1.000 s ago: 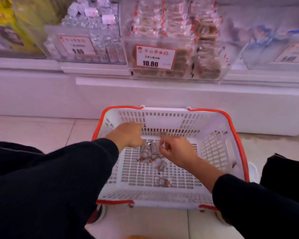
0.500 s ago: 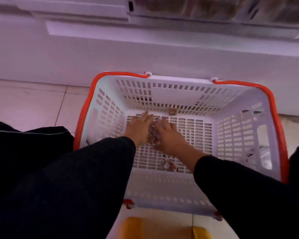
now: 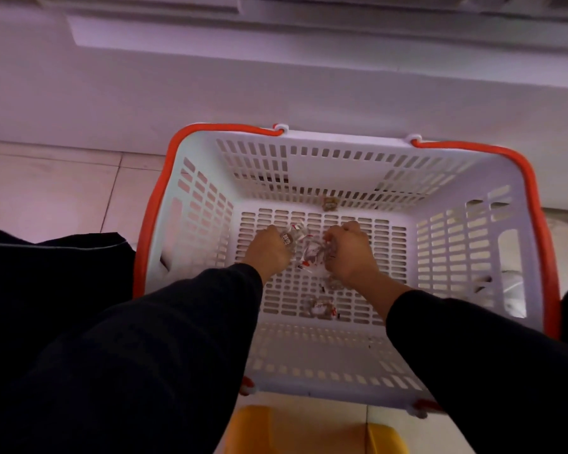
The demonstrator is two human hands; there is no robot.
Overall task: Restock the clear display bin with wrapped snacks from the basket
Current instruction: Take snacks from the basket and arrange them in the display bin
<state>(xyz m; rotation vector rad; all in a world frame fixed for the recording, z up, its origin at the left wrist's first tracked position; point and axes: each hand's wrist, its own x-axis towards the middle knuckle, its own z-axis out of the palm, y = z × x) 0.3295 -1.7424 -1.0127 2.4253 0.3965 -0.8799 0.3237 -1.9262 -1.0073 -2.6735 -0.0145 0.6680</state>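
A white slotted basket (image 3: pixel 348 165) with orange handles stands on the floor below me. Both my hands are down on its bottom. My left hand (image 3: pixel 269 252) and my right hand (image 3: pixel 350 253) curl their fingers around a small heap of clear-wrapped snacks (image 3: pixel 309 250) gathered between them. One wrapped snack (image 3: pixel 320 308) lies loose nearer me, and another (image 3: pixel 330 203) sits against the far wall of the basket. The clear display bin is out of the frame.
A white shelf base (image 3: pixel 276 77) runs across the top, right behind the basket. Pale floor tiles (image 3: pixel 53 191) lie to the left. A yellow object (image 3: pixel 295 430) sits on the floor at the bottom edge.
The view dropped from the shelf bins to the basket. My hands went from flat fingers over the snacks to curled fingers bunching the heap between them.
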